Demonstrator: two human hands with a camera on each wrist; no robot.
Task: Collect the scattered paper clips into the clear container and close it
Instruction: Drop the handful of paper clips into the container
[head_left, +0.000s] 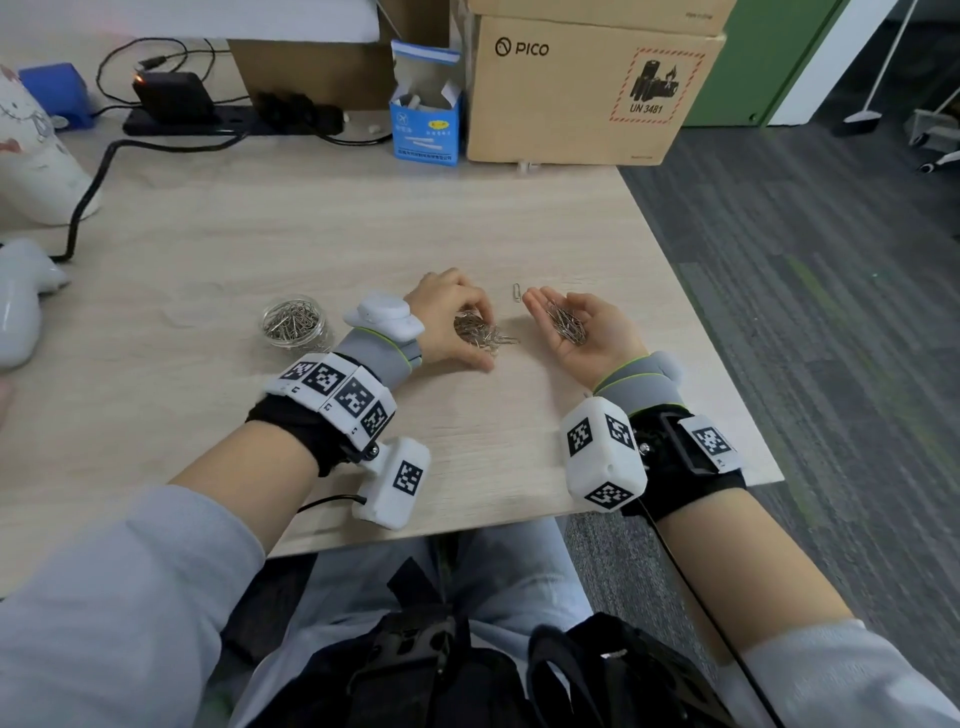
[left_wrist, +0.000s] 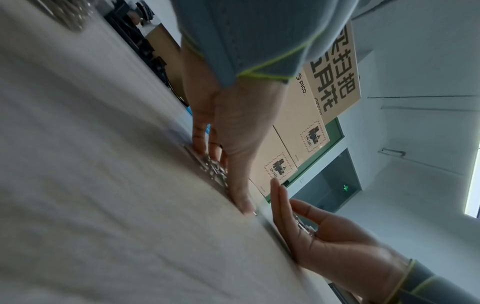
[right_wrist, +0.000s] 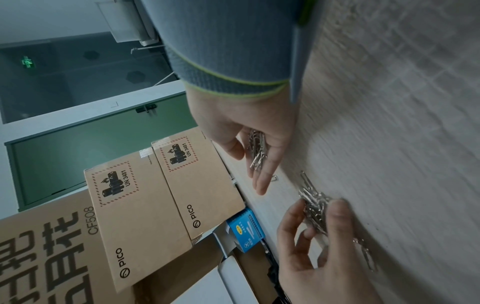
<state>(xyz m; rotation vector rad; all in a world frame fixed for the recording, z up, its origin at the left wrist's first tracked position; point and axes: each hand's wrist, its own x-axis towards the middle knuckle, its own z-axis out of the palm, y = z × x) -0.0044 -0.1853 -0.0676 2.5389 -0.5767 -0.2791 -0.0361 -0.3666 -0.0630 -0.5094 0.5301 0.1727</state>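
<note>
A pile of silver paper clips lies on the wooden table. My left hand arches over the pile, fingers and thumb curled round it; in the right wrist view the left hand pinches the pile. To its right, my right hand lies palm up with relaxed fingers, cupping a heap of clips, also seen in that palm. One single clip lies between the hands. The clear round container, partly filled with clips, stands open left of my left wrist. No lid is visible.
Cardboard boxes and a small blue box stand at the back. A black power strip with cables lies at the back left, white objects at the far left. The table's right edge runs just beyond my right hand.
</note>
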